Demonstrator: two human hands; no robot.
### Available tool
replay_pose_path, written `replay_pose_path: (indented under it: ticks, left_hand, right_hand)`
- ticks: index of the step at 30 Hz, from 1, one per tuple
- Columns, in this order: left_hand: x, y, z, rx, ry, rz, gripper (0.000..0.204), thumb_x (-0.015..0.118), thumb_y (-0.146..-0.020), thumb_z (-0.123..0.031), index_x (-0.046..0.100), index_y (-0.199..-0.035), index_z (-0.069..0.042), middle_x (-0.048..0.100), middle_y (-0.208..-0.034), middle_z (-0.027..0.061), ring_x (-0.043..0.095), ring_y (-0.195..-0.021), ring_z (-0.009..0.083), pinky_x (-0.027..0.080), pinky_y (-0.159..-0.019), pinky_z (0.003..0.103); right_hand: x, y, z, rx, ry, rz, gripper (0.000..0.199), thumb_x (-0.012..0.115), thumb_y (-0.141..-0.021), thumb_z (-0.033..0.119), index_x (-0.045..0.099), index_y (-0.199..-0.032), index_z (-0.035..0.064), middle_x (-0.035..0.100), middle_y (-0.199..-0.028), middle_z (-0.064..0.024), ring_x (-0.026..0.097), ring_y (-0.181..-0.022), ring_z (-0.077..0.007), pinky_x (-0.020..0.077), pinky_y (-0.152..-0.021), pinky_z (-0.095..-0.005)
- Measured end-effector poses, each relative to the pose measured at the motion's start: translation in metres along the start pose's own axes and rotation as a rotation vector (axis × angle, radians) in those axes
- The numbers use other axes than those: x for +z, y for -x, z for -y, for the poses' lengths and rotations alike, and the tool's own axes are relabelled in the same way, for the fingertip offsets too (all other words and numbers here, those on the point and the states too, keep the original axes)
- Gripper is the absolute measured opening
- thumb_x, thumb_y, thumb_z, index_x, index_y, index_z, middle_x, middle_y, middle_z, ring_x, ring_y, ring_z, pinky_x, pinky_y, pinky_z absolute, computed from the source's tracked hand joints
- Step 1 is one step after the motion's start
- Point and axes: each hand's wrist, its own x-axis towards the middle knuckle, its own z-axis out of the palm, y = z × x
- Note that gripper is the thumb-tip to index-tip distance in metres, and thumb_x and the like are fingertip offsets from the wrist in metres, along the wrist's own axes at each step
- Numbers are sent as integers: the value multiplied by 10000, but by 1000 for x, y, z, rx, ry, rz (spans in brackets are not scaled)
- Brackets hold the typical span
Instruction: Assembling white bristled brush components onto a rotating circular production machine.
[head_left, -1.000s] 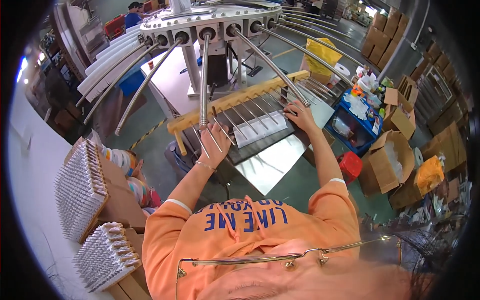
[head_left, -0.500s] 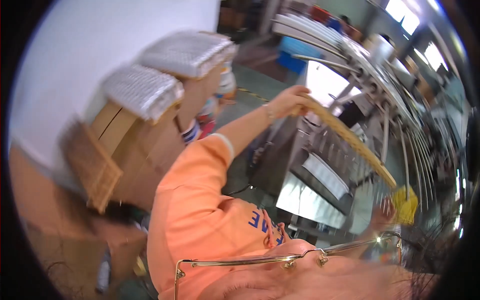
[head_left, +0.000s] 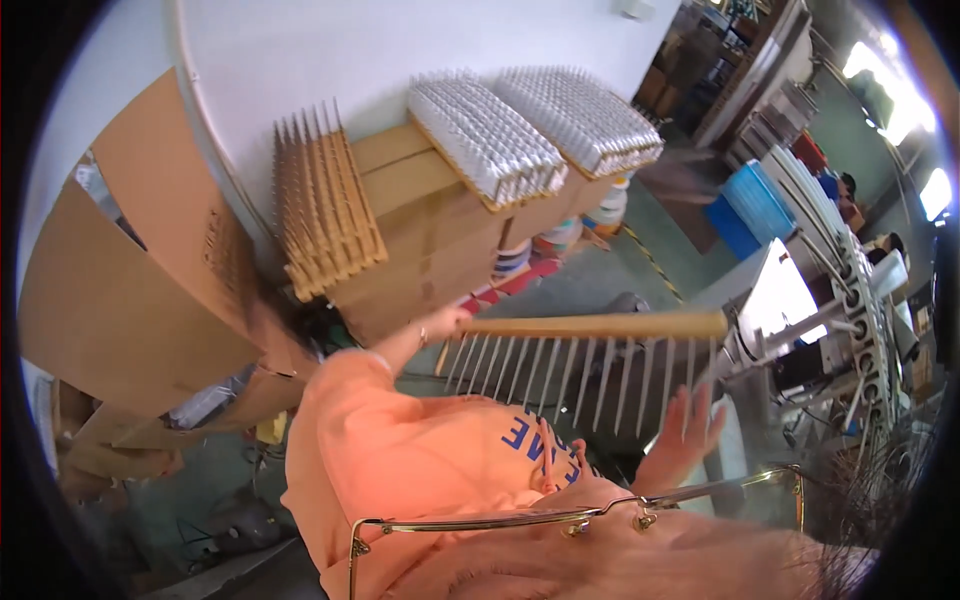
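Observation:
My left hand (head_left: 447, 322) is closed round the left end of a long wooden bar (head_left: 600, 326). A row of thin, pale metal rods points down from the bar like comb teeth. My right hand (head_left: 680, 440) is open, its fingers spread beside the rods near the bar's right end. Whether those fingers touch a rod, I cannot tell. Bar and rods are held in the air in front of my orange shirt (head_left: 400, 430).
Ahead, cardboard boxes (head_left: 420, 240) carry two blocks of silvery-white rods (head_left: 490, 140) and several wooden bars with upright pins (head_left: 330, 210). An open carton (head_left: 120, 290) stands left. Machinery with a bright metal plate (head_left: 775, 300) and a blue bin (head_left: 750, 205) are at right.
I have turned leftward, away from the machine toward the boxes. The bar has swung from a slant to nearly level, its rods now hanging clearly. My left hand keeps its hold.

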Motion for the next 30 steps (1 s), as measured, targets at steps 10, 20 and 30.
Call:
replay_pose_path:
  ticks: [10,20,30]
  left_hand:
    - [-79,0,8,-175,1454,-331,104,543,-831,-108,522,-911,-44,531,-713,71,525,-642,162,394,-465,253]
    - [-106,-45,46,146,1751,-725,155,514,-869,-184,504,-917,-37,558,-782,60,514,-655,162,378,-506,249]
    - [-106,-17,44,431,2298,-724,343,439,-808,56,451,-1148,11,494,-1153,154,487,-1042,289,422,-901,367]
  right_hand:
    - [160,32,-137,249,38,759,291,408,-905,112,433,-1166,-15,519,-1087,-125,546,-959,-202,408,-885,-325]
    - [278,-64,-295,-38,419,899,258,553,-803,38,506,-1052,-10,555,-748,-34,513,-668,-80,434,-606,-224]
    - [348,-139,-337,-312,1010,877,205,578,-761,210,566,-905,65,629,-769,-116,598,-747,-304,466,-662,-387]
